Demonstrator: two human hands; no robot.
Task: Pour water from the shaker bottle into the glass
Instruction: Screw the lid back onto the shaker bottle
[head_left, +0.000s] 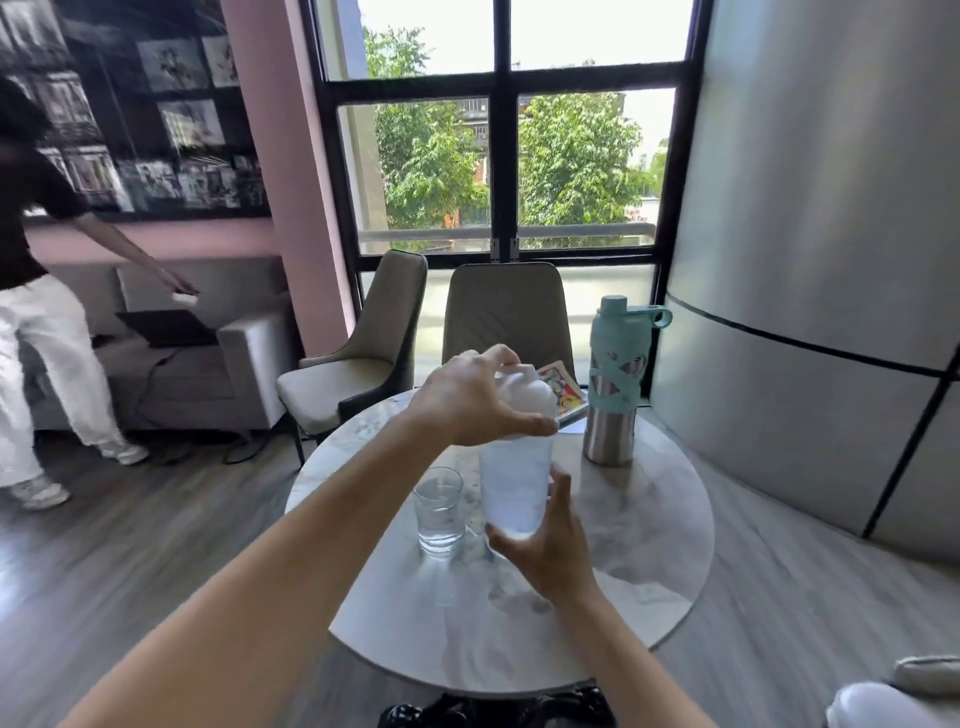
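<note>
So the shaker bottle (515, 483) is standing upright on the round marble desk (649, 545), and you've got both hands on it. Your right hand (545, 545) is wrapped around the bottom of the bottle, and your left hand (475, 397) is clamped over its white lid (530, 397) up top. The glass (439, 512) sits just left of the bottle with some water in it. Behind the bottle to the right there's a teal and steel flask (615, 384).
</note>
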